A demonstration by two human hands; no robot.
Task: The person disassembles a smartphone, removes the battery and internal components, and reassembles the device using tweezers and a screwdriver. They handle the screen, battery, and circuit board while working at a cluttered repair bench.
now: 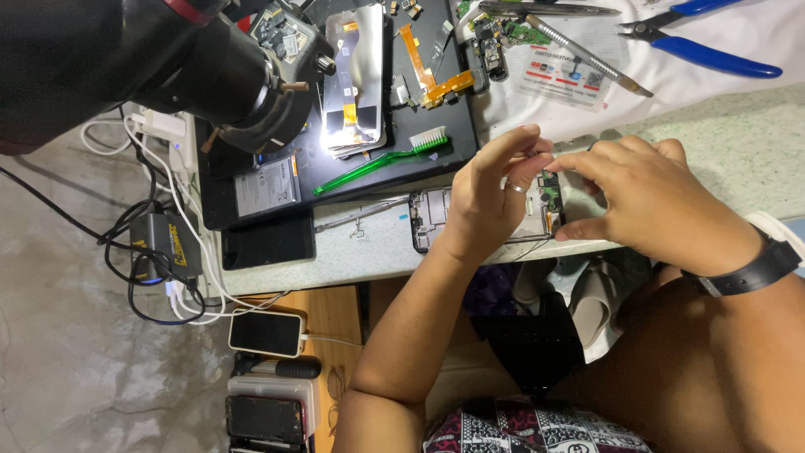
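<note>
Both hands work on an opened phone frame (pixel 432 220) at the table's near edge. The left hand (pixel 486 201) (ring on one finger) rests on it, fingers curled together. The right hand (pixel 646 197) pinches thumb and forefinger at the frame's right end — green toothbrush (pixel 381 161) lying just beyond.

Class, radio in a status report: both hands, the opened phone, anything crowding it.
Left hand and right hand both pinching at opened phone on bench edge. Tweezers beside it, green brush just beyond.
</note>
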